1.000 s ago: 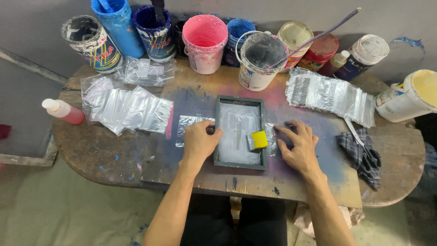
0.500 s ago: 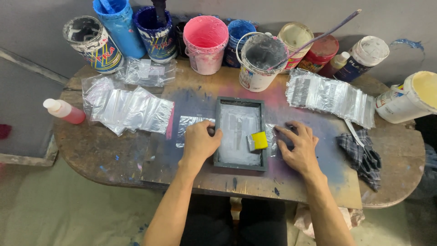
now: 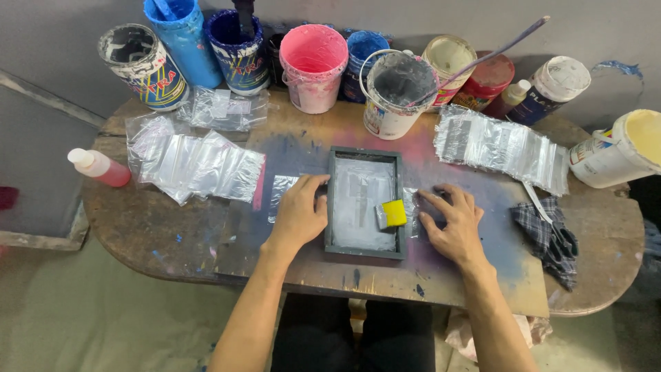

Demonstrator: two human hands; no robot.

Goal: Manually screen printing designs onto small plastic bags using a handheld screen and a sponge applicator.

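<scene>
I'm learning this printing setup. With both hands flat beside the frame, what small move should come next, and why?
Probably the right hand picks up the yellow squeegee: it lies inside the grey frame, near those fingers, while the left hand steadies the frame's other side.
</scene>
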